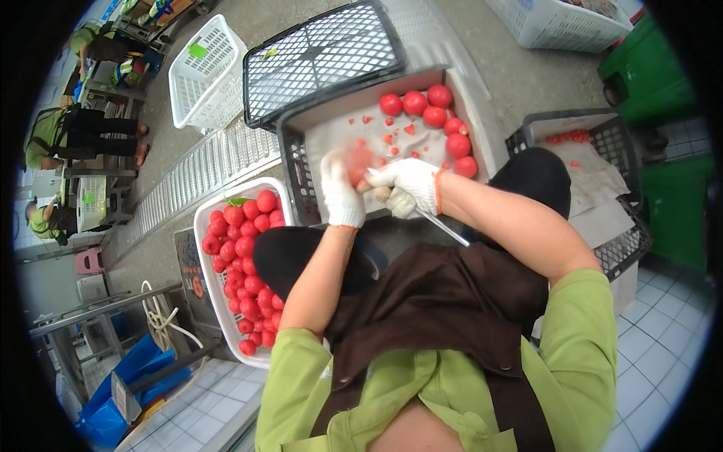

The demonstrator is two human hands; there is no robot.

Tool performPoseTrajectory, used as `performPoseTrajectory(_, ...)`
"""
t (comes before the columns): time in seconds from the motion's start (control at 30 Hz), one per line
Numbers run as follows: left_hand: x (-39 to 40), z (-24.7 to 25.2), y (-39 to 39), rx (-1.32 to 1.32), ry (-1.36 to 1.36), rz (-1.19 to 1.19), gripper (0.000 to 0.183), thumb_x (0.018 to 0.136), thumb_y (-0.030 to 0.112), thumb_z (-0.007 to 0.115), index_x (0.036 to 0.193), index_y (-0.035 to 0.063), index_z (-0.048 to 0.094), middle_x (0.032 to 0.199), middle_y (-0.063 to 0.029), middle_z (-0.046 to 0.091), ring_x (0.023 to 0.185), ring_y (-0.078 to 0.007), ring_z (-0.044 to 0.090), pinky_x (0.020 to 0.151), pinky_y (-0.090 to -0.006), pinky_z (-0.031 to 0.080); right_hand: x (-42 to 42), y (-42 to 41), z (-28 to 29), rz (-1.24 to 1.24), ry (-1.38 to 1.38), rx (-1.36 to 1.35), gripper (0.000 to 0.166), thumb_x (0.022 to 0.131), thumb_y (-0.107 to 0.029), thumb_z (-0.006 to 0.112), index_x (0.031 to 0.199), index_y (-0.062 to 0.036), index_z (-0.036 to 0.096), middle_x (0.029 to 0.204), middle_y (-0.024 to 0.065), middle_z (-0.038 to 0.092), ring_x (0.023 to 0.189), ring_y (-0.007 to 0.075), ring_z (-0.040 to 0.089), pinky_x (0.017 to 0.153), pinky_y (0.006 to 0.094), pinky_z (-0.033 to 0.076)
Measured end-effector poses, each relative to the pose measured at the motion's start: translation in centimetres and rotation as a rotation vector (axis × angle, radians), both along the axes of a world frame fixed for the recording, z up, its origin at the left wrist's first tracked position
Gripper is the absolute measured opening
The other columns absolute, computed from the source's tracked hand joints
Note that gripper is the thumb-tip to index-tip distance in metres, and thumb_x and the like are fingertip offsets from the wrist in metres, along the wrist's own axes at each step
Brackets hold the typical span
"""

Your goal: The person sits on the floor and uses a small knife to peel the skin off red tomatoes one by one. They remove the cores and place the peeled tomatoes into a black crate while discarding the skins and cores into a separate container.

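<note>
My left hand (342, 189), in a white knit glove, holds a round red vegetable (359, 164) blurred by motion. My right hand (405, 186), gloved alike, grips a slim tool with a metal shaft (443, 227) that sticks out toward my lap. Its working end is at the vegetable, mostly hidden by my fingers. Both hands are over the near side of a dark plastic crate (296, 169) lined with pale cloth (333, 133). Small red scraps (409, 130) lie scattered on that lining. Several whole red vegetables (435, 116) line its far right side.
A white basket (204, 265) heaped with red vegetables stands by my left knee. Beyond are an upturned-looking black mesh crate (325, 51) and a white basket (189, 85). At right, a lined crate (610, 133) holds red pieces near green bins (672, 209). People (48, 138) stand far left.
</note>
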State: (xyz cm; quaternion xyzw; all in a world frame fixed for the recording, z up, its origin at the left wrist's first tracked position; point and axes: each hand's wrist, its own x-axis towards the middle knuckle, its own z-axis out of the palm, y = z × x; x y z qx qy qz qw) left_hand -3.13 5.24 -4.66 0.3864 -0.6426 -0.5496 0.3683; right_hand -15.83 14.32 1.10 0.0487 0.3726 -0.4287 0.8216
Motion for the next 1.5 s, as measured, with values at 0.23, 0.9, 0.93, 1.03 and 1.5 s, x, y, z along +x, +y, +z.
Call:
performPoseTrajectory(0.23, 1.9, 0.9, -2.4, 0.975, 0.206, -0.288, 0.044, 0.096, 0.048, 0.047, 0.112, 0.0072, 0.053, 0.092, -0.0123, 0.061, 0.077, -0.0252, 0.062, 0.061, -0.0381, 0.054, 0.1, 0.4, 0.2, 0.189, 0.363, -0.225, 0.027, 0.098, -0.029, 0.05, 0.101, -0.0039, 0.058, 0.06, -0.0004, 0.045, 0.038, 0.0062, 0.029, 0.035, 0.0232, 0.025)
performPoseTrajectory(0.9, 1.3, 1.5, -0.5, 0.245, -0.223, 0.032, 0.069, 0.073, 0.042, 0.076, 0.118, -0.0027, 0.049, 0.107, -0.0181, 0.061, 0.091, -0.0249, 0.062, 0.078, -0.0341, 0.05, 4.5, 1.0, -2.3, -0.384, 0.135, -0.108, 0.027, 0.101, -0.028, 0.042, 0.099, -0.0079, 0.059, 0.056, -0.002, 0.045, 0.035, 0.0085, 0.029, 0.034, 0.0247, 0.024)
performPoseTrajectory(0.93, 1.4, 1.6, -0.6, 0.174, -0.313, 0.027, 0.069, 0.071, 0.044, 0.076, 0.116, -0.003, 0.051, 0.106, -0.0195, 0.062, 0.091, -0.0269, 0.063, 0.079, -0.0356, 0.05, 4.5, 1.1, -2.4, -0.397, 0.14, -0.074, 0.025, 0.101, -0.027, 0.044, 0.098, -0.0072, 0.059, 0.057, -0.0019, 0.046, 0.036, 0.0087, 0.028, 0.034, 0.0256, 0.025)
performPoseTrajectory(1.03, 1.8, 2.1, -1.0, -0.009, -0.541, 0.006, 0.067, 0.071, 0.049, 0.075, 0.109, -0.0032, 0.056, 0.102, -0.0215, 0.064, 0.09, -0.0293, 0.064, 0.079, -0.0374, 0.05, 4.9, 1.5, -3.1, -0.437, 0.089, -0.047, 0.025, 0.1, -0.027, 0.044, 0.099, -0.0067, 0.059, 0.057, -0.0022, 0.046, 0.036, 0.0082, 0.028, 0.034, 0.0249, 0.024)
performPoseTrajectory(1.5, 5.7, 3.9, -4.0, 0.151, -0.528, -0.065, 0.058, 0.082, 0.044, 0.063, 0.108, -0.0077, 0.059, 0.095, -0.0197, 0.066, 0.082, -0.0243, 0.064, 0.073, -0.0313, 0.05, -0.3, 0.6, 0.5, -0.238, 1.2, -0.229, 0.024, 0.092, -0.023, 0.052, 0.088, -0.0006, 0.06, 0.069, 0.0075, 0.06, 0.054, 0.0153, 0.055, 0.049, 0.0304, 0.043)
